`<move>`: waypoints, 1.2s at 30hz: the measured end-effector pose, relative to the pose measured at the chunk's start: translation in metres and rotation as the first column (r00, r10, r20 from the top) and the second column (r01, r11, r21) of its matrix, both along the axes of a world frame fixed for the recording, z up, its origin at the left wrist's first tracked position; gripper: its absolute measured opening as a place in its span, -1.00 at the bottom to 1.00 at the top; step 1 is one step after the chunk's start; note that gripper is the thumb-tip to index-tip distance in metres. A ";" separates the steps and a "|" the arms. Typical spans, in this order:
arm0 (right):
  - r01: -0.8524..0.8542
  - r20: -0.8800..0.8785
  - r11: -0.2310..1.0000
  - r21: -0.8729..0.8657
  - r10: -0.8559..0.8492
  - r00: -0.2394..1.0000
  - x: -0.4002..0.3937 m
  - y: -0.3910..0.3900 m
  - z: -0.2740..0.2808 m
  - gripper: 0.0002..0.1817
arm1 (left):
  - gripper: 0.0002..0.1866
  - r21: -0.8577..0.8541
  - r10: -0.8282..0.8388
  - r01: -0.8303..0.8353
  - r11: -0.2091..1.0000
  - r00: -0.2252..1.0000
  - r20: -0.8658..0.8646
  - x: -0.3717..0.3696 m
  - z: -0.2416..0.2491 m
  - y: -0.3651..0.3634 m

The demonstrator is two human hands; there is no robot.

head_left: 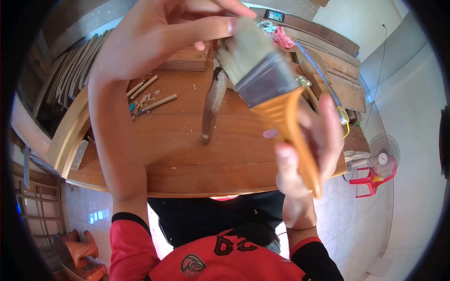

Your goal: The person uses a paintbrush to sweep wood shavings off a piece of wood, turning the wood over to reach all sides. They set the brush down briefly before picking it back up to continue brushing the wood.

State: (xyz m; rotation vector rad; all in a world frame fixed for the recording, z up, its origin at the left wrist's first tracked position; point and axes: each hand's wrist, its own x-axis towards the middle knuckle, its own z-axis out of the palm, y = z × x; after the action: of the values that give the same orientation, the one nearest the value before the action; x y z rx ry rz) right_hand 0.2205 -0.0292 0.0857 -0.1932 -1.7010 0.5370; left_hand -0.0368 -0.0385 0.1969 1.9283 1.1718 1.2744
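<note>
A wide paintbrush (pixel 269 77) with an orange handle, a dark metal band and pale bristles is held up over the table, tilted with its bristles toward the upper left. My right hand (pixel 304 150) is closed around the handle, thumb on the near side. At the top, my left hand (pixel 187 23) has its fingers apart, and the thumb tip meets the edge of the bristles. Behind the brush, a tool with a worn wooden handle (pixel 213 110) lies on the wooden table (pixel 187 159); its far end is hidden by the bristles.
Several round wooden sticks (pixel 159 103) lie among shavings at left. Curved wooden pieces (pixel 70 136) line the left edge. Stacked boards (pixel 344 89), a blue tape measure (pixel 318 65), pink cloth (pixel 283 37) and phone (pixel 274 16) are beyond. A fan (pixel 383 158) stands right.
</note>
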 end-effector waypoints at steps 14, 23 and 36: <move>-0.083 0.712 0.975 0.207 -0.092 0.696 0.020 0.006 0.005 -0.57 | -0.80 0.045 0.021 -0.018 0.999 0.998 -0.063 -0.001 -0.003 0.000; 0.134 0.170 0.911 0.390 -0.215 0.962 -0.001 0.024 0.016 -0.46 | -0.80 0.113 0.093 -0.081 0.990 0.990 -0.106 -0.015 -0.009 0.002; -0.193 0.522 0.925 0.326 -0.006 0.853 0.008 0.038 0.022 -0.60 | -0.77 0.134 0.123 -0.104 0.985 0.983 -0.139 -0.020 -0.006 0.000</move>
State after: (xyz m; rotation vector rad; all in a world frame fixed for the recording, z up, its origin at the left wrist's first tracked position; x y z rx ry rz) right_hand 0.2280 0.0087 0.1074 0.0289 -2.3163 0.2305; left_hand -0.0571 -0.0389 0.1905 2.1046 1.3201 1.3118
